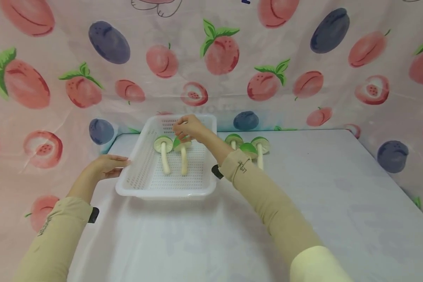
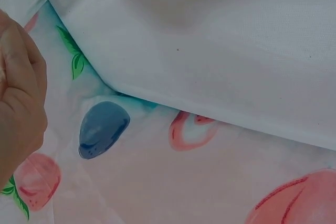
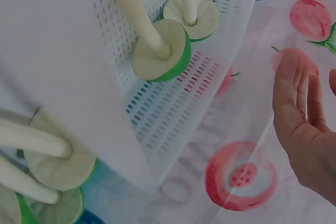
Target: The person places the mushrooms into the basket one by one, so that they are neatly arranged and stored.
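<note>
Two toy mushrooms with green caps and long cream stems lie in a white perforated plastic basket (image 1: 183, 192). The left mushroom (image 1: 165, 158) shows its pale underside; beside it lies the right mushroom (image 1: 184, 160), its cap partly covered in the head view by my right hand (image 1: 191, 127). That hand hovers above the far part of the basket with loosely bent fingers, holding nothing. In the right wrist view the fingers (image 3: 286, 85) are apart from both mushrooms. At the basket's left rim, my left hand (image 1: 109, 165) holds the edge with its fingertips.
Several similar mushrooms (image 1: 261, 147) rest on the white-covered table (image 1: 320, 188), right of the basket and partly behind my right forearm. A fruit-print cloth (image 1: 225, 90) hangs behind the table and continues along its left side.
</note>
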Action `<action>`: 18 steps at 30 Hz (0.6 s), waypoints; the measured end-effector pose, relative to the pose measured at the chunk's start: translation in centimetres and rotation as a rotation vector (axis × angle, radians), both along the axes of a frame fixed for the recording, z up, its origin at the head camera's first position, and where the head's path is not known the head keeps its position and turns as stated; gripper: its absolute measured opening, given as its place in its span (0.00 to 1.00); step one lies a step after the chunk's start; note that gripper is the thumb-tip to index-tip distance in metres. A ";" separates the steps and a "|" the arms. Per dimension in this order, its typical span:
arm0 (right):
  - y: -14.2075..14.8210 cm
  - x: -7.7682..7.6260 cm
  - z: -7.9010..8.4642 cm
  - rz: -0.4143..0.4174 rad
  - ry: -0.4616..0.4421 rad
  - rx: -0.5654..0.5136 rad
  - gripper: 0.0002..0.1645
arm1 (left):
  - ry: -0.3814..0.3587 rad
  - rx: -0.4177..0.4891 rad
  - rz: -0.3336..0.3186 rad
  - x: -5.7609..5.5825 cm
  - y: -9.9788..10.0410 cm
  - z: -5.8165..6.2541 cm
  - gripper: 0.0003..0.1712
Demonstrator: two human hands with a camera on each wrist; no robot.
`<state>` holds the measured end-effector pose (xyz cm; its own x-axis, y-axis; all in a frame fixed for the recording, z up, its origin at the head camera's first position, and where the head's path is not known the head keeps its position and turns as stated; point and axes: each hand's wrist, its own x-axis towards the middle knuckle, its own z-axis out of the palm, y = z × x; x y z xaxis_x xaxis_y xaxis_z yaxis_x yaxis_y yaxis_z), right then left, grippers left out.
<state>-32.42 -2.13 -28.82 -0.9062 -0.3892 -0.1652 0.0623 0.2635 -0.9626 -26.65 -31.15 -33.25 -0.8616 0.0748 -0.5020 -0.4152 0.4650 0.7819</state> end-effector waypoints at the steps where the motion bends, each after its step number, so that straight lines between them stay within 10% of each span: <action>1: 0.2 0.2 0.1 0.006 0.015 0.009 0.12 | -0.001 0.001 0.001 0.0 0.0 0.0 0.28; 18: 6.0 2.7 0.9 0.062 0.245 0.166 0.16 | 0.011 -0.023 -0.027 0.1 -0.1 -0.3 0.35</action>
<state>-29.76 3.88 -27.95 -0.9021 -0.4313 -0.0104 -0.1877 0.4143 -0.8906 -26.56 -31.27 -33.53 -0.8649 0.0866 -0.4944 -0.3938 0.4936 0.7754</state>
